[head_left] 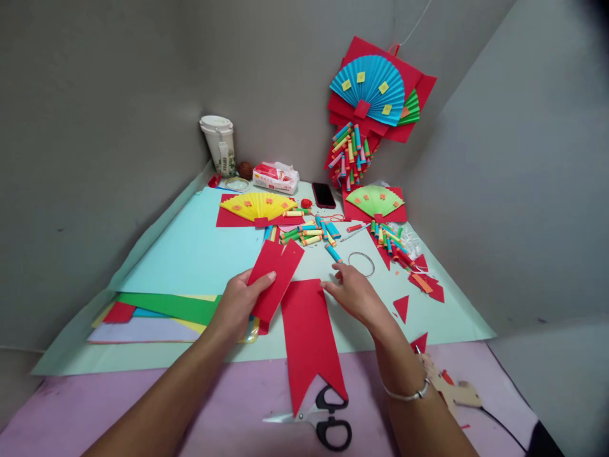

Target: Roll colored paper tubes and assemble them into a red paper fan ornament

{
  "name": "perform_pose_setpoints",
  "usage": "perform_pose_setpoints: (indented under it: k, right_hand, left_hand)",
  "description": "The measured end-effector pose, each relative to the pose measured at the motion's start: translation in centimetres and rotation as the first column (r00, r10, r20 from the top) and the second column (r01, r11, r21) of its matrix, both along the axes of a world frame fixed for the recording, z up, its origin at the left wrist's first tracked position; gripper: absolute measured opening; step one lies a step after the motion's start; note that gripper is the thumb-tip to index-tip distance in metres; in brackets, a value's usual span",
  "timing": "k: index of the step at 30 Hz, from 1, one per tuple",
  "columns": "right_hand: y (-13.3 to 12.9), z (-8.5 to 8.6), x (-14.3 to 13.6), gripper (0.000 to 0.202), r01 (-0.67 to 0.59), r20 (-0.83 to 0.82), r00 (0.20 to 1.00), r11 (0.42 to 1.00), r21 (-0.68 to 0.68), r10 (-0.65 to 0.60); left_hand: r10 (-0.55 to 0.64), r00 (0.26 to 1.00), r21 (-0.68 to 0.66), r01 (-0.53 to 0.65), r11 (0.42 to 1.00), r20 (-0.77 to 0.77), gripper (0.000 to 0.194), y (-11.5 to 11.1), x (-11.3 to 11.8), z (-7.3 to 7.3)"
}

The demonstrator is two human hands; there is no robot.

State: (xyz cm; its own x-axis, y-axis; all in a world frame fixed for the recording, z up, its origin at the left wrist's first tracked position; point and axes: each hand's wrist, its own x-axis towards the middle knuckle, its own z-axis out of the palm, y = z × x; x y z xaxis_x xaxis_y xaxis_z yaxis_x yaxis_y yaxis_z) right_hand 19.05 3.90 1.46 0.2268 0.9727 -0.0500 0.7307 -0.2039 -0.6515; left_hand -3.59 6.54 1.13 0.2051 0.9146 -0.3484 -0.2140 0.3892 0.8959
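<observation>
My left hand grips folded strips of red paper between thumb and fingers, tilted above the table. My right hand holds nothing, its thumb and fingers apart, with the thumb by the top right corner of a long red paper. That paper lies flat, and its near end has a V-shaped notch. Just beyond my right fingertips rests a small blue paper roll. Black-handled scissors lie at the near end of the notched paper, partly under its points.
Coloured sheets are stacked on the left. Yellow and green fan pieces lie farther back, near several paper rolls and a phone. A glue gun sits at right; a fan decoration hangs behind.
</observation>
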Motion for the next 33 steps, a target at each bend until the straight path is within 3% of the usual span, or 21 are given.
perform_pose_setpoints:
  k: [1, 3, 6, 9, 15, 24, 33]
  right_hand:
    - [-0.1, 0.4, -0.1, 0.045, -0.003, -0.001, 1.000, 0.998, 0.065, 0.003]
    - [-0.2, 1.1, -0.4, 0.039, -0.047, -0.157, 0.986, 0.992, 0.115, 0.065]
    - [-0.2, 1.4, -1.4, 0.037, -0.113, -0.519, 0.846, 0.992, 0.055, 0.125]
    - [0.0, 0.7, -2.5, 0.030, -0.104, -0.681, 0.726, 0.994, 0.034, 0.099]
    - [0.1, -0.2, -3.1, 0.022, -0.104, -0.738, 0.671, 0.995, -0.010, 0.063]
    - [0.0, -0.2, -3.0, 0.024, -0.179, -0.697, 0.711, 0.983, -0.044, 0.098]
    - [-0.1, -0.2, -3.3, 0.022, -0.186, -0.685, 0.721, 0.982, -0.044, 0.106]
  left_hand:
    - [-0.028, 0.999, -0.004, 0.028, 1.000, -0.041, 0.038, -0.1, 0.1, -0.1]
    - [-0.083, 0.992, -0.010, 0.082, 0.997, -0.099, 0.043, -0.3, 0.3, -0.4]
    - [-0.149, 0.980, -0.011, 0.148, 0.989, -0.129, 0.046, -0.4, 0.5, -0.9]
    - [-0.227, 0.967, -0.012, 0.227, 0.974, -0.119, 0.048, -0.3, 0.5, -1.3]
    - [-0.240, 0.967, -0.005, 0.240, 0.971, -0.084, 0.045, -0.3, 0.4, -1.5]
    - [-0.347, 0.936, -0.068, 0.344, 0.937, -0.054, 0.042, -0.6, 0.4, -1.1]
    - [-0.305, 0.951, -0.073, 0.301, 0.951, -0.049, 0.040, -0.7, 0.4, -1.0]
